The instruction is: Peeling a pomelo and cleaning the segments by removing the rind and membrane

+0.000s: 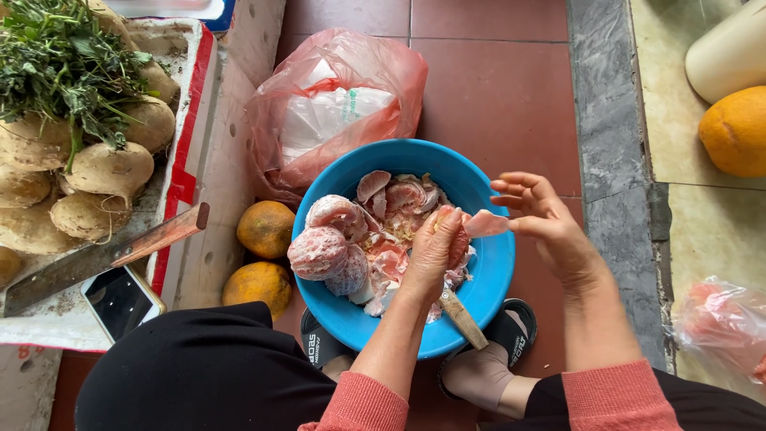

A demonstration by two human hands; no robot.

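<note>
A blue bowl (pixel 487 279) sits on the red tile floor between my feet, holding several peeled pink citrus segments (pixel 319 251) and torn pieces of membrane. My left hand (pixel 431 251) is over the bowl, closed around a pink segment (pixel 459 243). My right hand (pixel 546 219) is just right of it, fingers spread, pinching a thin pink flap of membrane (pixel 485 225) that comes off that segment. A knife's wooden handle (pixel 463 319) lies on the bowl's near rim under my left wrist; its blade is hidden.
A pink plastic bag (pixel 335 104) lies behind the bowl, with two yellow-green citrus fruits (pixel 266 228) at its left. A white foam box (pixel 187 160) holds pale tubers, greens (pixel 56 64), a cleaver (pixel 104 255) and a phone (pixel 121 302). On the right are another citrus fruit (pixel 736 132) and a pink bag (pixel 722 327).
</note>
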